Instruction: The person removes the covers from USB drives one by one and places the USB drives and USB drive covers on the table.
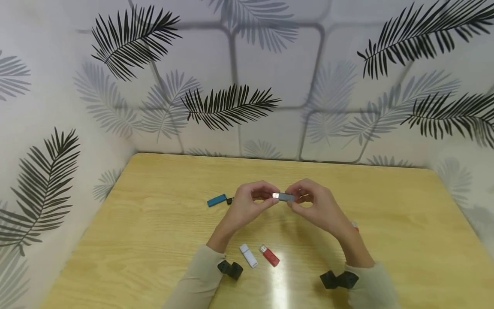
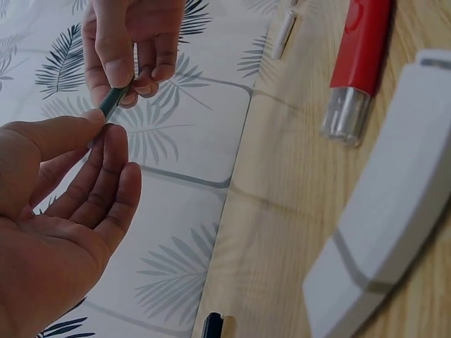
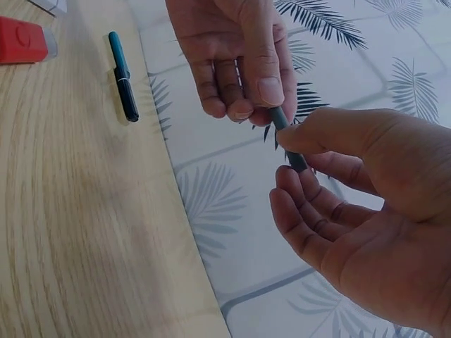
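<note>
A grey USB flash drive (image 1: pixel 286 197) is up above the table between both hands, its bright metal plug pointing left. My left hand (image 1: pixel 247 204) pinches the plug end between thumb and fingers. At the other end my right hand (image 1: pixel 314 204) grips the grey body between thumb and fingertips. In the right wrist view the drive (image 3: pixel 287 138) looks dark and tilted, partly covered by the fingers. Below the hands lie a white USB flash drive (image 1: pixel 248 255) and a red USB flash drive (image 1: pixel 269 255) with its metal plug bare.
Left of my left hand lies a blue USB flash drive (image 1: pixel 216 200) with a black part (image 1: pixel 229 201) beside it. A small red and silver item (image 1: pixel 355 226) is mostly hidden behind the right forearm. The wooden table (image 1: pixel 154 240) meets a leaf-patterned wall (image 1: pixel 270 128).
</note>
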{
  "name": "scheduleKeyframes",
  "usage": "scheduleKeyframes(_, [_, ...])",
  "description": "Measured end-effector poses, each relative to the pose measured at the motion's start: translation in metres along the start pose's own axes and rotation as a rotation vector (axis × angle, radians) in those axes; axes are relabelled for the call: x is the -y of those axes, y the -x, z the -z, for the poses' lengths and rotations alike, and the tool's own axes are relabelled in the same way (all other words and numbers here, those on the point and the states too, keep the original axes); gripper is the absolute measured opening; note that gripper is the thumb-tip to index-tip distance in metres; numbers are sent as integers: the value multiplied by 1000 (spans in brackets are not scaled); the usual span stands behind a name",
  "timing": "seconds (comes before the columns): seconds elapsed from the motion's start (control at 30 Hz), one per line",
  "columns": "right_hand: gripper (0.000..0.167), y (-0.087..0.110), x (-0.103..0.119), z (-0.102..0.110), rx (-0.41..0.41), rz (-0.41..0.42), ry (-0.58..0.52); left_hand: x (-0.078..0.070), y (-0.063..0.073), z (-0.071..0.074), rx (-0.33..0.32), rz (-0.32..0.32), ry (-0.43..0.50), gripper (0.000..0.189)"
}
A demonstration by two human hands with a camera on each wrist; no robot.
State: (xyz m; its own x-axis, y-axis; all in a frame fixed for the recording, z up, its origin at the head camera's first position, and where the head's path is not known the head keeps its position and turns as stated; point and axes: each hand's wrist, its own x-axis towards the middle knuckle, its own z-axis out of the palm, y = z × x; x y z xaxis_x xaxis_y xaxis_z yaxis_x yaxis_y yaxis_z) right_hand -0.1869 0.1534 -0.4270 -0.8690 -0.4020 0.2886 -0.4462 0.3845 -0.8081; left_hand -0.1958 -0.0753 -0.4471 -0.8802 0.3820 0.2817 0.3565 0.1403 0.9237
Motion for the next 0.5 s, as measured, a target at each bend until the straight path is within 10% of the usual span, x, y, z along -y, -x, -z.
scheduleKeyframes(0.5, [23,4,1,0,-34,113,-58,-11,3,4,7,-17,-19,14])
